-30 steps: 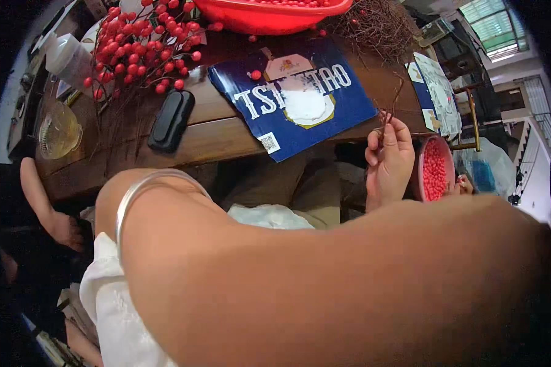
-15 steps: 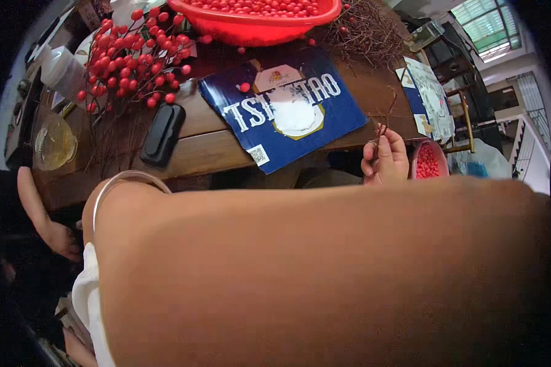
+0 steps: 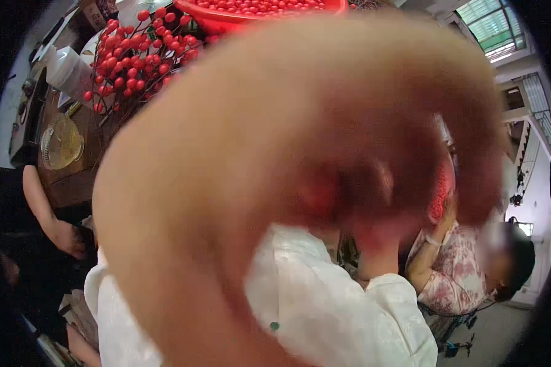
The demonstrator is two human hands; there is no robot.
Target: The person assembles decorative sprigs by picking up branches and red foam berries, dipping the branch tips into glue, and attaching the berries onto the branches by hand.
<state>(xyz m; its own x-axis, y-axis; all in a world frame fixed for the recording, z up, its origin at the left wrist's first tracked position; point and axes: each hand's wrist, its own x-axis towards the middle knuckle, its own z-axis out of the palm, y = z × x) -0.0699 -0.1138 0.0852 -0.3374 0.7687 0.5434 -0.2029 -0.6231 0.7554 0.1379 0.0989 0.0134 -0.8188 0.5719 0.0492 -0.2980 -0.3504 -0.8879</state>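
Observation:
My left hand (image 3: 324,79) is very close to the camera, large and smeared by motion. It arches across the middle of the head view, its fingers dark and blurred at the right. What it holds, if anything, cannot be made out. Below and behind it, part of my right hand (image 3: 376,241) emerges from a white sleeve (image 3: 392,296); its fingers are hidden. A blurred red patch shows beneath the left hand. Beyond stand a bunch of red berry branches (image 3: 128,64) and a red basin (image 3: 226,21) full of red berries.
On the wooden table (image 3: 73,183) are a clear glass bowl (image 3: 61,142) and a translucent plastic container (image 3: 68,72). Another person's arm (image 3: 43,208) is at the left. At the right, a person in a patterned top (image 3: 450,269) has a hand by a container of red berries (image 3: 439,192).
My left arm has swung so its hand now fills the centre, covering the blue cardboard. My right hand, earlier holding brown twigs, is mostly hidden now. The seated person at right has come into view.

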